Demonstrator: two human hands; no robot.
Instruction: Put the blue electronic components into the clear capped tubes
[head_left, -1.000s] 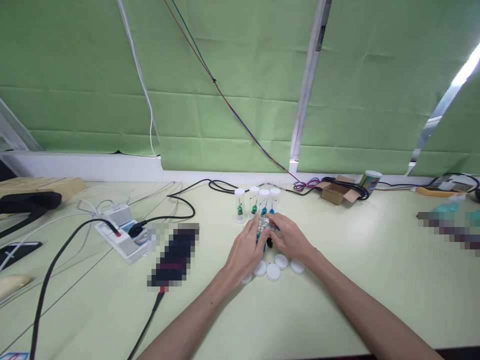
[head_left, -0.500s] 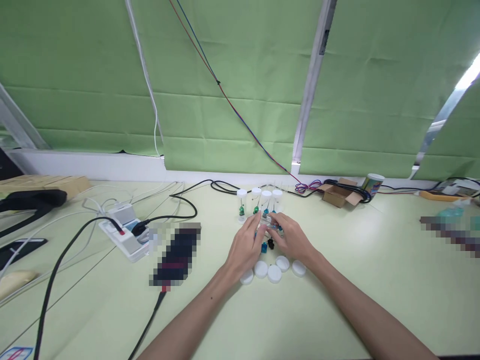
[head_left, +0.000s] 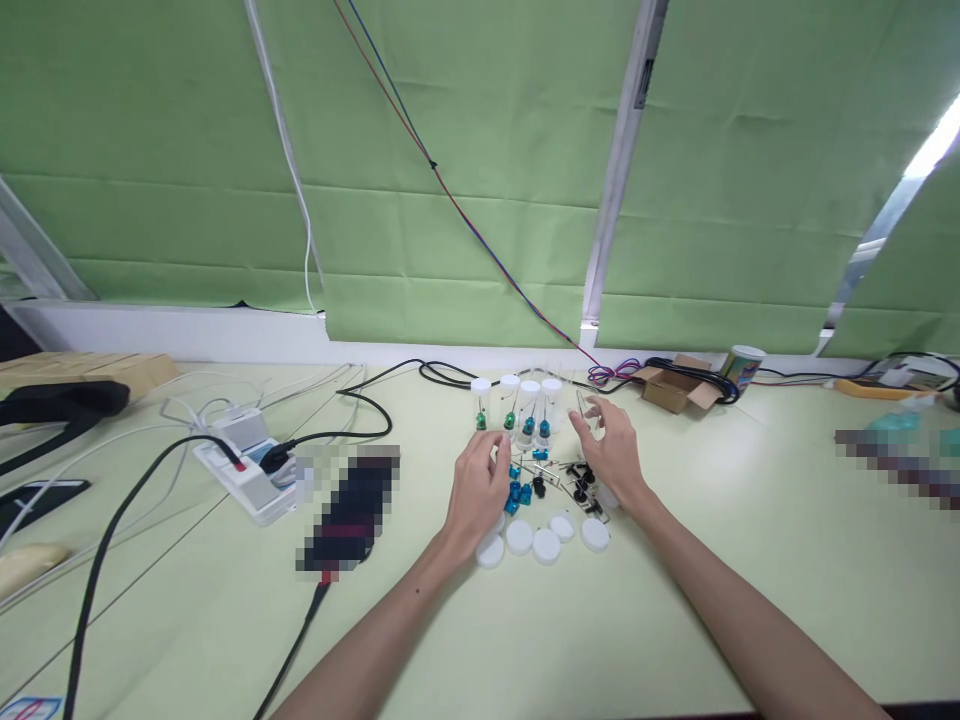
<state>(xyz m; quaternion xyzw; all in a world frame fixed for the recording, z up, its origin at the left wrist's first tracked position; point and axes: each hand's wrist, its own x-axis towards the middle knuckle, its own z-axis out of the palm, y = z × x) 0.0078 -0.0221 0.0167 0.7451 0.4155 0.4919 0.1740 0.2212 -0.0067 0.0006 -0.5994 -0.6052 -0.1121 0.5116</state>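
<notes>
My left hand (head_left: 480,485) is beside the left edge of a pile of small blue plastic pieces (head_left: 516,492), fingers curled and thumb near the index finger. Whatever they may hold is hidden. Farther right, my right hand (head_left: 613,445) has its thumb and fingers around a clear vial (head_left: 588,418), faint against the table. Below that hand lie small black pieces (head_left: 580,482) and thin metal rods. Behind the pile stand several clear vials with white caps (head_left: 529,388), with green pieces (head_left: 481,421) or blue pieces inside.
Loose white lids (head_left: 546,546) lie in front of the pile. A power strip (head_left: 251,480) with cables and a blurred dark device (head_left: 352,510) are to the left. At the back right are an open cardboard box (head_left: 679,388) and a can (head_left: 742,370).
My hands were together over the pile around a clear object and have moved apart. My right hand went right and back; my left hand went slightly left, uncovering blue and black pieces.
</notes>
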